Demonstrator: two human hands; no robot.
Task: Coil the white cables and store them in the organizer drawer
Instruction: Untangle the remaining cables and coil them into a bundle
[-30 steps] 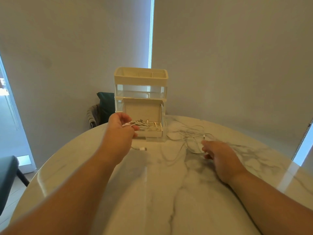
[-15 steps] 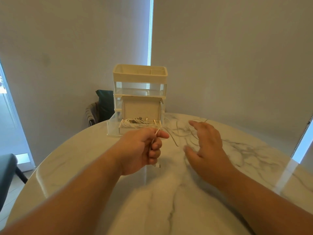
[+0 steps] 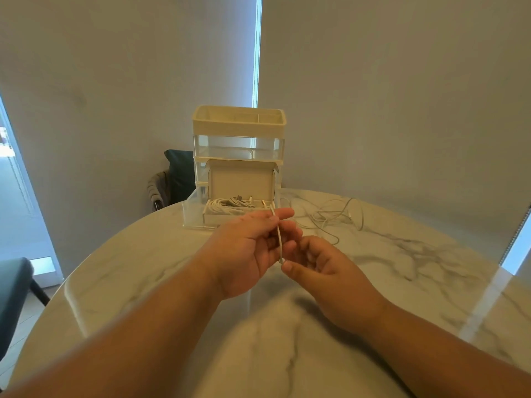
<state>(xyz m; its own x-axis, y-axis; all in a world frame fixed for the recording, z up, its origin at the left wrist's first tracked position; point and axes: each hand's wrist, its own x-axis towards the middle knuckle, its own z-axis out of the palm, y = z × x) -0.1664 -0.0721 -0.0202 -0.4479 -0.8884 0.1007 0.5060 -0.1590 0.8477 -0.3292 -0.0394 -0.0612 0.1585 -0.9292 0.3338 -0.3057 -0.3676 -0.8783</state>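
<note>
Both forearms reach forward over the marble worktop (image 3: pixel 388 282) and meet in the middle, raised above its surface. The left hand (image 3: pixel 250 251) is turned palm-up and slightly inward, its fingers (image 3: pixel 283 215) loosely bent, with thumb and forefinger pinching the upper part of a short white cable (image 3: pixel 278 239). The cable runs down across the palm to the right hand (image 3: pixel 324 265), whose curled fingers and thumb nip the lower end (the exact grip there is partly hidden by the knuckles). Between the two hands the cable stands nearly straight and upright.

Behind the hands stands the cream organizer (image 3: pixel 238 124), its clear bottom drawer (image 3: pixel 194 214) pulled out toward the person. In the drawer sits an open box (image 3: pixel 241 179) with its lid up, holding coiled cables (image 3: pixel 224 203). To the right of the drawer, loose cables (image 3: pixel 330 215) lie tangled on the worktop, apart from both hands. Whether the held cable joins that tangle cannot be told.
</note>
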